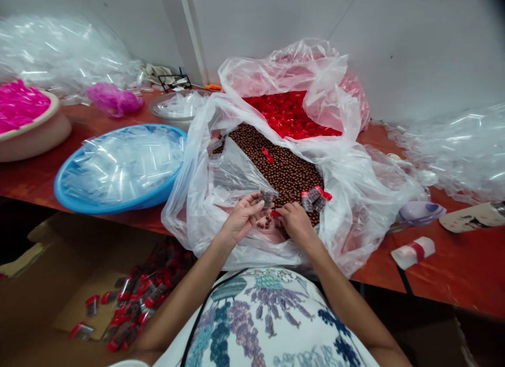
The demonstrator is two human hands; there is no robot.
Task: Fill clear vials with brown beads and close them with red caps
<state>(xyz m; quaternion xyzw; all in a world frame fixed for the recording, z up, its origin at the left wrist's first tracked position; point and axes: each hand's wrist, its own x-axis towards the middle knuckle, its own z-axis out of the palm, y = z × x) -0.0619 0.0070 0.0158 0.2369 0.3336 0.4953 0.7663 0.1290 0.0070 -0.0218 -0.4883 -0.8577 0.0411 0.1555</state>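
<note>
My left hand is closed around a small clear plastic container with dark brown balls inside, held over the near edge of a plastic-lined bag. Close beside it, my right hand pinches a small red plastic piece; the fingers partly hide its shape. Beneath both hands lies a heap of small brown balls in the clear plastic bag. Several filled containers with red caps rest on the balls to the right. A loose red plastic piece lies farther back on the heap.
Behind the balls stands a bag of red plastic pieces. A blue basin of clear plastic containers is at left, with a basin of pink pieces beyond. Filled red-capped containers lie in a cardboard box below.
</note>
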